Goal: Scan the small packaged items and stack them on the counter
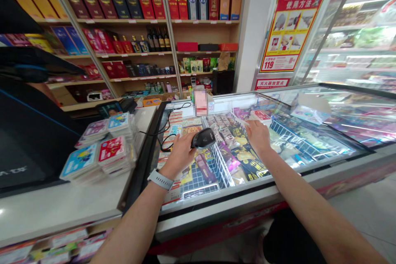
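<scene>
My left hand (pixel 180 153), with a pale watch strap on its wrist, is closed around a black barcode scanner (pixel 204 138). The scanner's head points right, above the glass top of a chest freezer (pixel 198 203). Farther right, my right hand (pixel 259 135) pinches a thin whitish flat piece (pixel 243 121), seen nearly edge-on; its kind is unclear. Just beyond those fingers is a red-and-white pack (pixel 260 116). Under the glass, wire baskets (pixel 220 159) hold frozen packets (pixel 244 154). A black cord (pixel 168 128) curls over the freezer's left end.
Stacks of colourful flat packs (pixel 113 150) stand on the white counter (pixel 34 214) at left, beside a black monitor (pixel 27 132). A blurred pink item (pixel 201 102) stands at the freezer's far edge. A clear bag (pixel 311 111) lies right. Shelves (pixel 123 20) line the back.
</scene>
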The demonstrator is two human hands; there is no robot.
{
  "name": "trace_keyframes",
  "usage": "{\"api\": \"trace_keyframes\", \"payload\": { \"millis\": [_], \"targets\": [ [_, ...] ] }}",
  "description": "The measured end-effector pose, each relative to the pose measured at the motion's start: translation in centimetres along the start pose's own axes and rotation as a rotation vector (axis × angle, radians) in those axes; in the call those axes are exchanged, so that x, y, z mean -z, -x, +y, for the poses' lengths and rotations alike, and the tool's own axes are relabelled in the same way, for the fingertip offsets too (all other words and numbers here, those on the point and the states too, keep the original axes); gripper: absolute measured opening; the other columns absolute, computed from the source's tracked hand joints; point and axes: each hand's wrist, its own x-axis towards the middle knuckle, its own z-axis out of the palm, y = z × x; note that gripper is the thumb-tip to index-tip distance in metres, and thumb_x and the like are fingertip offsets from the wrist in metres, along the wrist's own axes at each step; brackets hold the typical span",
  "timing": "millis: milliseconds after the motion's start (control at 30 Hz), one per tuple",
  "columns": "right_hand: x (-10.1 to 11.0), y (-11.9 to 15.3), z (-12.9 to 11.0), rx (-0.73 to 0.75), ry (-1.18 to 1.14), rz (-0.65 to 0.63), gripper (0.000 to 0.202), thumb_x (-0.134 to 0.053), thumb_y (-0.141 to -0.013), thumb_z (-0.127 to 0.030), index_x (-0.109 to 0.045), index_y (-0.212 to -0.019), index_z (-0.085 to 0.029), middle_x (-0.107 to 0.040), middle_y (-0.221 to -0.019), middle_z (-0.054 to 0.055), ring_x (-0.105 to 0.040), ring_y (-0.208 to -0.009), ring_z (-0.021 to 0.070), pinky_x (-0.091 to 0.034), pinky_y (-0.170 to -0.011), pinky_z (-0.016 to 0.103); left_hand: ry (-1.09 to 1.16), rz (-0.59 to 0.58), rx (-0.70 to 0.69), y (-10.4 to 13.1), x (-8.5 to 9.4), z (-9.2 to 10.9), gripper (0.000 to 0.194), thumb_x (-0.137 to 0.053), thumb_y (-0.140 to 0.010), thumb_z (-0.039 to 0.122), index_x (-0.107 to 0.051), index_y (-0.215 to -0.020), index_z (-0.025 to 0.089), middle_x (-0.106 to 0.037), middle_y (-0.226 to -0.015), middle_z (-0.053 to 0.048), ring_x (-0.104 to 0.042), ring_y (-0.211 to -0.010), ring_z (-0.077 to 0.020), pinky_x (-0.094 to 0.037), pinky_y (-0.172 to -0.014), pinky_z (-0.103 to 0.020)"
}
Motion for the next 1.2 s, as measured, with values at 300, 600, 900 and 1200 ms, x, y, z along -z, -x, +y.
{"api": "trace_keyframes", "payload": {
  "millis": [300, 600, 900, 1200],
  "targets": [
    [-2.0, -0.1, 0.9, -0.048, -0.273, 0.204, 0.039, -0.035, -0.105, -0.036, -0.064, -0.122, -0.016, -0.073, -0.11, 0.016, -0.069, -0.098, 0.0293, -0.052, -0.085, 0.039, 0.002, -0.006, -0.003, 0.0, -0.1, -0.1, 0.058, -0.054, -0.084, 0.009, -0.053, -0.141, 0.02, -0.06, -0.149, -0.014, -0.053, -0.141, -0.0322, -0.023, -0.124, -0.066],
    [-1.7, -0.3, 1.0, -0.076, -0.39, 0.218, 0.04, -0.036, -0.102, -0.04, -0.06, -0.122, -0.015, -0.073, -0.112, 0.019, -0.07, -0.094, 0.0306, -0.054, -0.086, 0.043, -0.019, 0.003, 0.014, 0.0, 0.0, 0.1, 0.059, -0.055, -0.083, 0.008, -0.053, -0.14, 0.021, -0.062, -0.147, -0.013, -0.054, -0.14, -0.0321, -0.027, -0.123, -0.066],
    [-1.5, -0.3, 0.7, -0.063, -0.529, 0.262, 0.038, -0.05, -0.096, -0.043, -0.059, -0.122, -0.017, -0.072, -0.101, 0.011, -0.067, -0.076, 0.0224, -0.056, -0.076, 0.037, -0.024, 0.015, -0.001, 0.0, -0.2, -0.2, 0.058, -0.055, -0.084, 0.01, -0.053, -0.142, 0.02, -0.062, -0.146, -0.014, -0.056, -0.138, -0.0323, -0.027, -0.122, -0.065],
    [-0.4, 0.2, 0.2, -0.007, -0.249, 0.211, 0.043, -0.041, -0.102, -0.037, -0.064, -0.133, -0.019, -0.071, -0.111, 0.013, -0.065, -0.098, 0.0266, -0.051, -0.082, 0.036, -0.019, 0.018, -0.011, -0.1, -0.4, -0.4, 0.061, -0.053, -0.083, 0.008, -0.053, -0.142, 0.022, -0.063, -0.145, -0.013, -0.056, -0.138, -0.0317, -0.027, -0.122, -0.065]
  ]
}}
